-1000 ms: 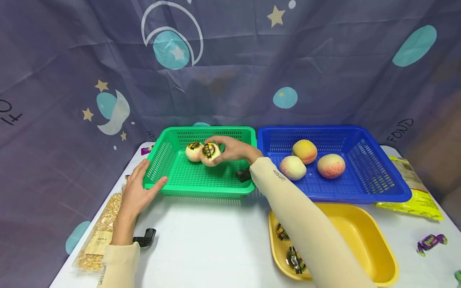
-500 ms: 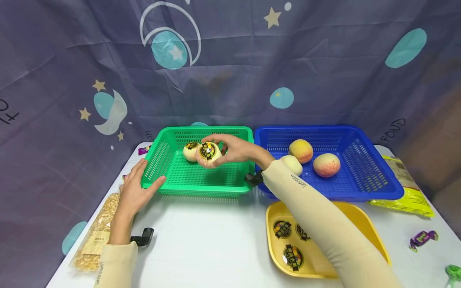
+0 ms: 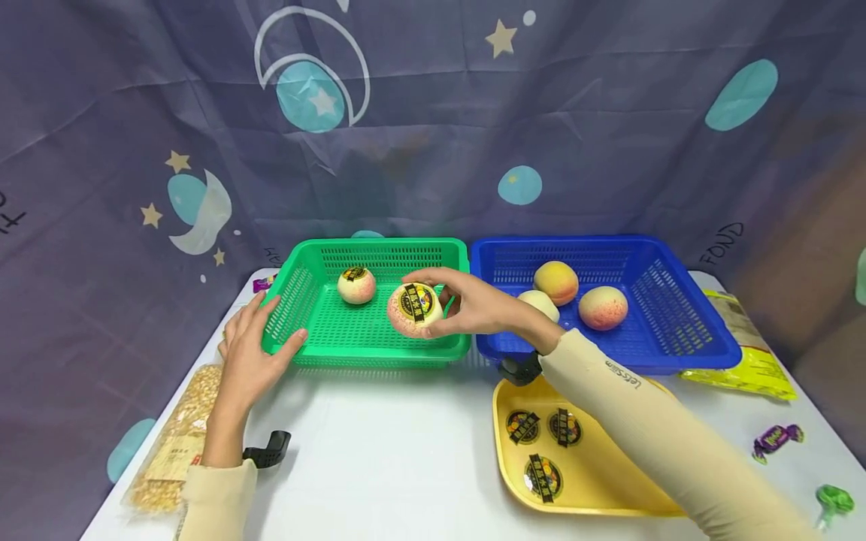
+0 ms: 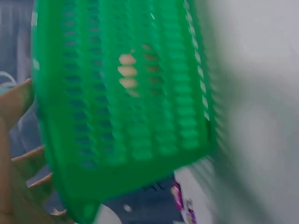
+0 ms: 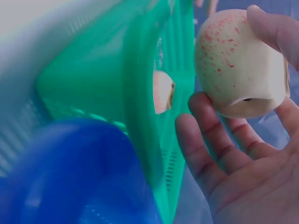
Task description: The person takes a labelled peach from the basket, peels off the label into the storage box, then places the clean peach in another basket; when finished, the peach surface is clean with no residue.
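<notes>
- Behind the white bench (image 3: 379,451), a purple cloth (image 3: 433,135) with moons and stars is hanging as the background.
- On the bench, a green basket (image 3: 318,353) and a blue basket (image 3: 676,353) are standing side by side, touching, and a yellow tray (image 3: 609,488) is lying in front of the blue one.
- The right hand (image 3: 483,308) is holding a peach with a round sticker (image 3: 414,309) above the front right part of the green basket; its fingers (image 5: 201,140) are curling around the fruit and the thumb is pressing on the top.
- A second stickered peach (image 3: 356,285) is lying inside the green basket, well apart from the held one.
- The left hand (image 3: 246,353) is resting on the front left corner of the green basket, with fingers straight and the thumb lying along the front rim.
- Three peaches without stickers (image 3: 602,307) are lying in the blue basket.
- Three round stickers (image 3: 541,473) are lying in the yellow tray.
- A bag of corn kernels (image 3: 169,443) is lying at the left edge of the bench, beside the left forearm.
- A yellow packet (image 3: 751,353) and a purple candy (image 3: 774,437) are lying at the right side.
</notes>
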{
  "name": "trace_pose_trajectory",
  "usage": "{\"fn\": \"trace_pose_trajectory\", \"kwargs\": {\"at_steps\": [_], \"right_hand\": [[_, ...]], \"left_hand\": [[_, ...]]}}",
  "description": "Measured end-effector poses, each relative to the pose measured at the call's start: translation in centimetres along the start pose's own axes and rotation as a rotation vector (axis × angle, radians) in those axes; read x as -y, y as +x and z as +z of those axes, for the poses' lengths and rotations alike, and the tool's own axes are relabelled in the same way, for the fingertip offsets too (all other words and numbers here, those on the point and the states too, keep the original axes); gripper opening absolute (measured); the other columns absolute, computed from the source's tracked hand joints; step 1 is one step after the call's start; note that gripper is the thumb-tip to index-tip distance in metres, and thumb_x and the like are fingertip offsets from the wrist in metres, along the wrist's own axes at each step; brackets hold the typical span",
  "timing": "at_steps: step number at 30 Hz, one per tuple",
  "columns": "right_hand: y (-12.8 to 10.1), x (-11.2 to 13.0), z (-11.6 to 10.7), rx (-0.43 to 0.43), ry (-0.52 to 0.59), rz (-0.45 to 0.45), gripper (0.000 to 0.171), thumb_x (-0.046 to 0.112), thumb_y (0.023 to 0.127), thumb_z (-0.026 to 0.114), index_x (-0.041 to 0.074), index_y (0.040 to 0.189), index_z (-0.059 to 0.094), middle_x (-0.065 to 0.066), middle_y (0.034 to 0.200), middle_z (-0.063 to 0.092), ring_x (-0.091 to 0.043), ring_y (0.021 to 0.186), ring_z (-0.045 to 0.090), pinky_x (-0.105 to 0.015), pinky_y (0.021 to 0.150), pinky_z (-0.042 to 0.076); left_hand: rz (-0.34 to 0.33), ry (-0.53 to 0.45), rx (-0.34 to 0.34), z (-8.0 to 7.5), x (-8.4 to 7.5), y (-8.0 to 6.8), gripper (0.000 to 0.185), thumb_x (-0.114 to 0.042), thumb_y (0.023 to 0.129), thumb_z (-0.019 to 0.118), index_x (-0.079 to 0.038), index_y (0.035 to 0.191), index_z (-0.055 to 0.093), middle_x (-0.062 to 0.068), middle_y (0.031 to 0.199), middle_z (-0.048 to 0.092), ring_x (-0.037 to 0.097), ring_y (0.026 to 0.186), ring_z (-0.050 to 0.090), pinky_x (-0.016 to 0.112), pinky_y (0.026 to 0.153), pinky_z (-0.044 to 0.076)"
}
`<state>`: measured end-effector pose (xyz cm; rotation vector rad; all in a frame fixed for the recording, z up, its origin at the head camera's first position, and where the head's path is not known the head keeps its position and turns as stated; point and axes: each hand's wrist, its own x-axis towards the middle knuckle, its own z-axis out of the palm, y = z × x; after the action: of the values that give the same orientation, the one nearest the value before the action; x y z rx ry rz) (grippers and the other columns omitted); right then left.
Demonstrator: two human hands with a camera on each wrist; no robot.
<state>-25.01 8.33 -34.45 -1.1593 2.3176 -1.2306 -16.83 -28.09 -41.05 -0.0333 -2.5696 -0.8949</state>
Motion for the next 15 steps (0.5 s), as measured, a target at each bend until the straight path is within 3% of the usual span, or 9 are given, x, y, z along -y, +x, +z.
{"fn": "trace_pose_trajectory", "kwargs": {"at_steps": [4, 7, 11, 15], "right_hand": [[-1.9, 0.6, 0.4, -0.016, -0.005, -0.023, 0.078, 0.017, 0.082, 0.084, 0.022, 0.151, 0.048, -0.001, 0.152, 0.05, -0.022, 0.09, 0.062, -0.039, 0.079, 0.059], [-3.3, 1.0, 1.0, -0.013, -0.032, -0.042, 0.078, 0.018, 0.081, 0.086, 0.022, 0.15, 0.05, 0.002, 0.147, 0.053, -0.02, 0.09, 0.061, -0.04, 0.078, 0.059], [-5.1, 1.3, 1.9, 0.028, -0.052, -0.059, 0.077, 0.022, 0.08, 0.087, 0.021, 0.149, 0.051, 0.004, 0.138, 0.058, -0.017, 0.088, 0.059, -0.039, 0.076, 0.058], [-6.6, 1.5, 2.7, 0.076, -0.07, -0.088, 0.076, 0.026, 0.08, 0.087, 0.019, 0.147, 0.053, 0.003, 0.129, 0.06, -0.014, 0.086, 0.059, -0.037, 0.073, 0.058]], "left_hand": [[0.157, -0.125, -0.052, 0.2, -2.1, -0.4, 0.06, -0.022, 0.083, 0.082, -0.012, 0.139, 0.062, 0.015, 0.151, 0.049, 0.039, 0.14, 0.033, 0.067, 0.107, 0.021], [0.269, -0.238, -0.016, 0.4, -4.0, -1.2, 0.054, -0.011, 0.079, 0.085, -0.014, 0.13, 0.069, 0.011, 0.137, 0.059, 0.028, 0.13, 0.044, 0.051, 0.106, 0.031], [0.379, -0.382, 0.159, 0.9, -6.0, -2.6, 0.046, -0.006, 0.078, 0.085, -0.019, 0.121, 0.072, 0.0, 0.116, 0.068, 0.016, 0.105, 0.059, 0.029, 0.09, 0.046], [0.418, -0.464, 0.428, 1.7, -6.8, -3.7, 0.04, -0.012, 0.084, 0.083, -0.023, 0.12, 0.072, -0.006, 0.108, 0.071, 0.012, 0.092, 0.065, 0.027, 0.082, 0.053]]}}
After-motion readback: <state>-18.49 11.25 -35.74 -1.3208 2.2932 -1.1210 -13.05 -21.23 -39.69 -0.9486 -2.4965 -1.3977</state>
